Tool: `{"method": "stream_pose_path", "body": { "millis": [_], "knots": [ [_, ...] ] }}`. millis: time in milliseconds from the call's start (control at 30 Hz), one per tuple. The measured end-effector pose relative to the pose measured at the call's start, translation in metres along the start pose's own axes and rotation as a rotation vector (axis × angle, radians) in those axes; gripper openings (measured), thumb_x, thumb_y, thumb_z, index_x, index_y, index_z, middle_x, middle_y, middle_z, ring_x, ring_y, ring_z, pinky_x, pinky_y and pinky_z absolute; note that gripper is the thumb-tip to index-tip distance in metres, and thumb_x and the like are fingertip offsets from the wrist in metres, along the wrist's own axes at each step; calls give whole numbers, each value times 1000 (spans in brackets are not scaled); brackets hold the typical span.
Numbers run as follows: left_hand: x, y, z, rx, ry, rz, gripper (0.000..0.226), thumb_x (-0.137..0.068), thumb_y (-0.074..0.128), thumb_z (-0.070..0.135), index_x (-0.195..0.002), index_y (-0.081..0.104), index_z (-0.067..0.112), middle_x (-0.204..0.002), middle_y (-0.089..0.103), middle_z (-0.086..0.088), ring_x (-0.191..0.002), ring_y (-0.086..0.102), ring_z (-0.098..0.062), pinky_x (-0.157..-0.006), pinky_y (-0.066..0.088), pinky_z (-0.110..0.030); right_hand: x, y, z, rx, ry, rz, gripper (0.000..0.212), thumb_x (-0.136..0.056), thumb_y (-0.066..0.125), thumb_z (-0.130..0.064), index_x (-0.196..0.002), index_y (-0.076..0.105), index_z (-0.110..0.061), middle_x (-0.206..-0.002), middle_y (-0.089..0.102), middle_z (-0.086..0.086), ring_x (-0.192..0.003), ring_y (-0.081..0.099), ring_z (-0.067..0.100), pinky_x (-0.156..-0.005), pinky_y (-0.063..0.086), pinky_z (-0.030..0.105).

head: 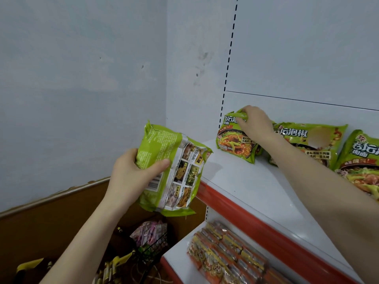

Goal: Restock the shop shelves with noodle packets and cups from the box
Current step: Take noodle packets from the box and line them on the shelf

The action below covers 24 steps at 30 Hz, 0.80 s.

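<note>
My left hand (131,173) grips a green noodle packet (174,171), its printed back facing me, held in the air left of the white shelf (256,181) and above the box. My right hand (254,121) pinches the top edge of another green packet (235,144) that stands upright at the shelf's far left, against the back panel. Two more green packets stand to its right: one (311,142) beside it and one (361,160) at the frame's edge, partly behind my right forearm.
A cardboard box (61,214) lies open at lower left with pink packets (149,230), yellow items and a black wire basket inside. The shelf below holds several orange noodle packets (223,253). Red price strips edge both shelves. A slotted upright (227,68) marks the shelf's left end.
</note>
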<state>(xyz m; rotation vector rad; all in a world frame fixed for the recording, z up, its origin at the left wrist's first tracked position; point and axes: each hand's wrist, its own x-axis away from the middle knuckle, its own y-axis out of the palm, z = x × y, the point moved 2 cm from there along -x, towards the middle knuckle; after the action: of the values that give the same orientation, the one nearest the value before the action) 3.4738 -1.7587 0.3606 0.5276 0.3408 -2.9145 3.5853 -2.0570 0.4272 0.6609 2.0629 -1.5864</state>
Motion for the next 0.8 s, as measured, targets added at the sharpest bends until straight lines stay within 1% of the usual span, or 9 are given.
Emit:
{"method": "stream_pose_path", "body": {
  "millis": [100,233,333,433,533,600,667,733,800],
  "knots": [
    [-4,-2,12,51,41,-6,25,-70,78,24,-80,56,26,-86,68,0,-80,67,-20,-78,55,-45,16,-18,-30,-373,65,-139,39,-95,46,-38,-106,62,-4,-104,68,11,-93,63,22,-76,46,29],
    [-7,1,28,-47,230,84,29,-72,77,28,-77,49,27,-77,60,5,-73,61,-17,-70,53,-41,40,-46,-63,-569,234,-410,60,-91,36,-61,-97,61,-8,-79,72,13,-57,68,17,-53,50,23],
    [-1,13,41,-315,476,190,34,-74,74,34,-84,47,17,-73,55,1,-73,57,-29,-59,43,-38,52,-59,-74,-677,332,-614,69,-83,30,-74,-101,55,-12,-77,72,18,-59,70,23,-51,53,22],
    [5,31,50,-618,886,259,34,-68,75,34,-81,56,8,-64,58,-4,-56,56,-30,-49,29,-28,60,-60,-75,-867,419,-722,88,-69,46,-78,-125,46,-11,-98,70,19,-76,72,28,-68,58,29],
    [2,45,44,-605,1100,120,41,-59,79,25,-88,56,6,-69,62,-9,-58,59,-29,-60,32,-26,71,-64,-72,-977,468,-613,52,-82,60,-50,-116,57,-10,-106,69,10,-80,70,18,-62,58,24],
    [-1,50,34,-542,1055,-49,48,-61,79,34,-96,58,7,-85,65,-8,-77,63,-29,-78,45,-34,79,-68,-65,-1058,483,-475,28,-87,63,-24,-111,59,-10,-90,69,8,-65,67,13,-57,57,23],
    [5,50,29,-406,891,-163,54,-68,66,53,-100,60,11,-103,62,-2,-98,58,-21,-91,45,-41,86,-73,-56,-1112,481,-330,38,-83,66,-12,-119,54,-14,-93,66,7,-61,65,12,-55,56,24],
    [7,46,29,-163,631,-150,57,-72,61,58,-107,57,14,-111,51,6,-105,46,-7,-90,36,-24,95,-81,-49,-1124,469,-234,45,-81,66,-7,-121,50,-21,-102,63,7,-62,66,12,-56,57,26],
    [1,44,28,10,331,-99,59,-78,64,52,-120,49,14,-116,46,8,-107,43,-5,-88,34,-23,104,-89,-46,-1162,434,-180,47,-82,65,-4,-121,48,-25,-101,63,6,-56,66,8,-49,54,21]
  ]
}}
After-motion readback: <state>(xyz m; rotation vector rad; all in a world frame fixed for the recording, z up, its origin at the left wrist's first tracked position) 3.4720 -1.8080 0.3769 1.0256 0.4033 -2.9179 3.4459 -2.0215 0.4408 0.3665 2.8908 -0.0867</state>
